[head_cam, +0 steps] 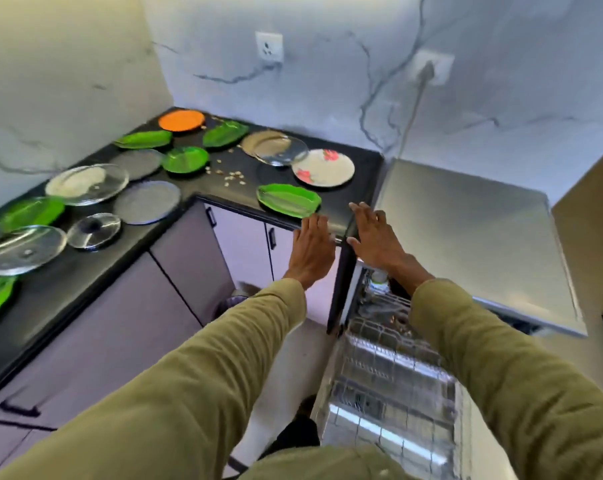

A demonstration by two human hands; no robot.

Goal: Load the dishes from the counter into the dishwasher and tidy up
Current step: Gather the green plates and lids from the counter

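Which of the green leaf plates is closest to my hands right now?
The green leaf plate at the counter's front edge, just beyond your left hand; the other green ones lie farther back or off to the left.

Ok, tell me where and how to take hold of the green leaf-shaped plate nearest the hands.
Grip the green leaf plate by its near rim, coming from the counter's front edge. It lies flat and close to that edge, so its raised rim there probably lets a thumb go on top and fingers slide under. The left hand and right hand, both open, hover close to it.
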